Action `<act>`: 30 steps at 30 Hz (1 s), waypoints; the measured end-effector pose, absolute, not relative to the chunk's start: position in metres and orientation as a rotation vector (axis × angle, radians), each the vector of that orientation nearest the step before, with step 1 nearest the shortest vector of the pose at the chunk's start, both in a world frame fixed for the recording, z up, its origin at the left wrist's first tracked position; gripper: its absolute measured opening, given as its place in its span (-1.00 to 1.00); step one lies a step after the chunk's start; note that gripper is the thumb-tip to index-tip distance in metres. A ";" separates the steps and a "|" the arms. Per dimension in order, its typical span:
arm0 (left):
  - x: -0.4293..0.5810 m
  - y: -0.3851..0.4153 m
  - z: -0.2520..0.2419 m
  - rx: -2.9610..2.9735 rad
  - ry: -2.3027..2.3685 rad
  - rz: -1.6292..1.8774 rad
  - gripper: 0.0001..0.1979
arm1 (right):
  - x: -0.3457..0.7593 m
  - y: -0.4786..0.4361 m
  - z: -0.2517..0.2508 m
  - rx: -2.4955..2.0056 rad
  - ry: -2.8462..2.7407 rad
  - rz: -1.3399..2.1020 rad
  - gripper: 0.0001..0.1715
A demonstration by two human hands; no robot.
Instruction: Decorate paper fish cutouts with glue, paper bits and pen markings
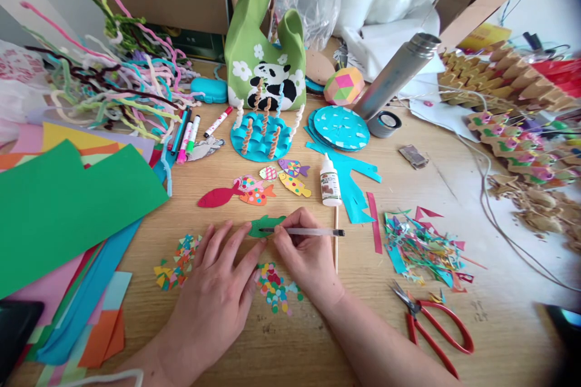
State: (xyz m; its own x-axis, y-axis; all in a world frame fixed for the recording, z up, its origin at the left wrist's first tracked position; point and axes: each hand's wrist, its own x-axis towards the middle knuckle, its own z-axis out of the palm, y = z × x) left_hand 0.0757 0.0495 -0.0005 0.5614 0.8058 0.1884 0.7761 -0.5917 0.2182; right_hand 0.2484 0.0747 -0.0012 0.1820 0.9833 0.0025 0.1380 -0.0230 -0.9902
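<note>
A small green paper fish (269,225) lies on the wooden table between my hands. My right hand (305,252) grips a slim pen (313,231), its dark tip resting on the fish. My left hand (223,275) lies flat with fingers spread, the fingertips touching the fish's left end and lower edge. Round paper dots (275,290) are piled just below, between the hands. Small paper triangles (175,263) lie left of my left hand. Beyond the green fish are a red paper fish (218,195) and several decorated ones, such as a yellow spotted fish (294,184).
A white glue bottle (330,184) stands beyond my right hand. Red-handled scissors (431,320) and paper scraps (426,248) lie to the right. Coloured sheets (68,211) and pipe cleaners (122,78) fill the left side. A steel flask (394,75) stands behind.
</note>
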 end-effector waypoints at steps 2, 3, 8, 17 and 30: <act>0.076 0.049 0.000 2.673 1.359 0.420 -0.59 | 0.248 0.075 -0.001 -1.402 -1.165 1.009 -0.84; 0.077 0.049 0.000 2.670 1.359 0.426 -0.59 | 0.249 0.075 -0.001 -1.406 -1.166 1.004 -0.84; 0.078 0.050 0.000 2.640 1.379 0.449 -0.62 | 0.248 0.075 0.000 -1.411 -1.160 0.985 -0.84; 0.078 0.049 0.001 2.642 1.377 0.449 -0.61 | 0.249 0.076 0.000 -1.408 -1.169 0.965 -0.84; 0.078 0.049 0.000 2.637 1.373 0.455 -0.62 | 0.248 0.075 -0.001 -1.404 -1.167 1.004 -0.84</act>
